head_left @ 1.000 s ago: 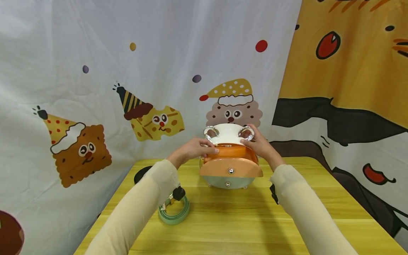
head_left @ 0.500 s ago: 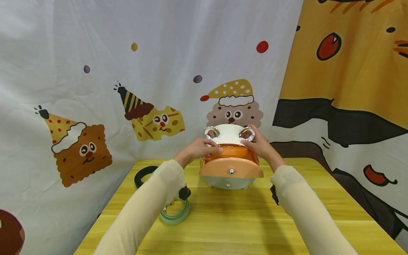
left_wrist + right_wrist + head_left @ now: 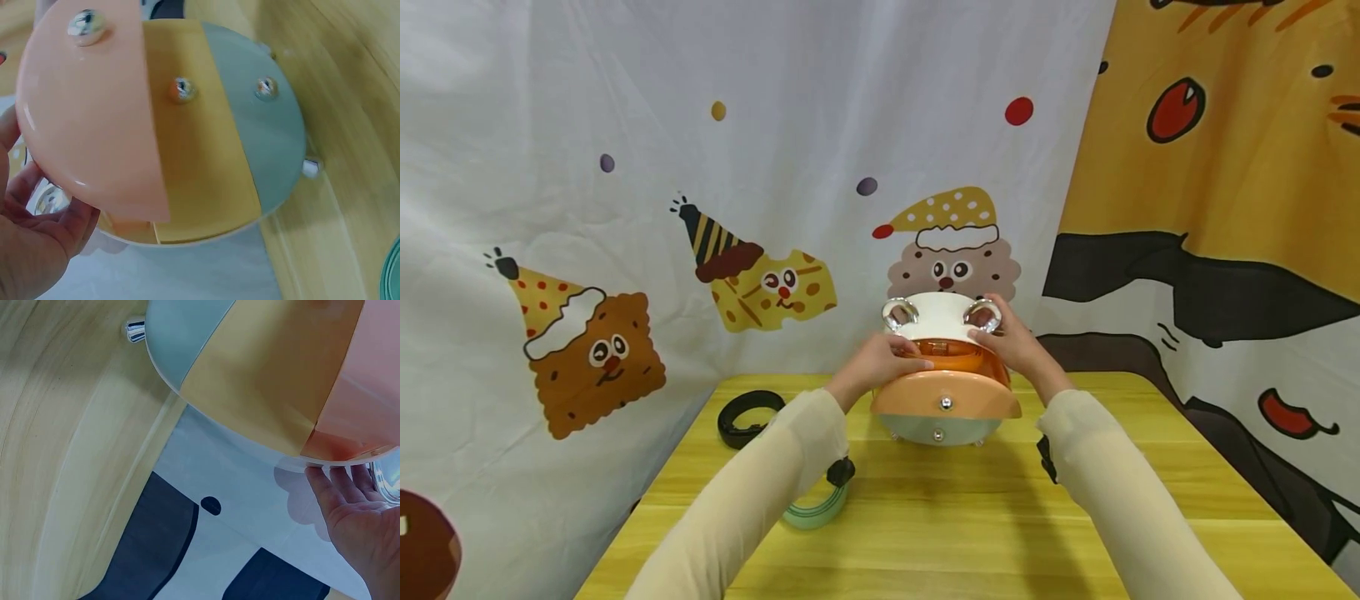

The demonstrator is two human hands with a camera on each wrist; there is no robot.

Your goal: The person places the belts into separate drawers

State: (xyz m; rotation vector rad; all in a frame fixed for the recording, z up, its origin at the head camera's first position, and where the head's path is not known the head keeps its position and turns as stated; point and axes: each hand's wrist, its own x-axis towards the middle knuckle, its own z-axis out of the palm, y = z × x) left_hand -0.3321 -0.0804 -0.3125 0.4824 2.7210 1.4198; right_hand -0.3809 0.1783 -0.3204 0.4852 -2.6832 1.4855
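Note:
A rounded storage box (image 3: 942,317) with a white body and silver ring ears stands on the table. Its peach top drawer (image 3: 946,393) juts out, showing an orange inside, above a yellow drawer (image 3: 194,137) and a green one (image 3: 937,428). My left hand (image 3: 880,362) reaches over the top drawer's left side. In the left wrist view its fingertips are hidden behind the drawer front, so whether they hold anything is unclear. With my right hand (image 3: 1017,337) I grip the box's upper right, thumb in front by the right ear and fingers behind.
A coiled black belt (image 3: 730,421) lies on the wooden table (image 3: 940,533) at the left. Nearer, a coiled green belt (image 3: 816,512) is partly covered by my left sleeve. A printed cloth (image 3: 820,83) hangs behind the table.
My left hand has moved right along the top drawer, and its forearm uncovers more of the black belt. The right hand keeps its grip on the box, which has stayed put.

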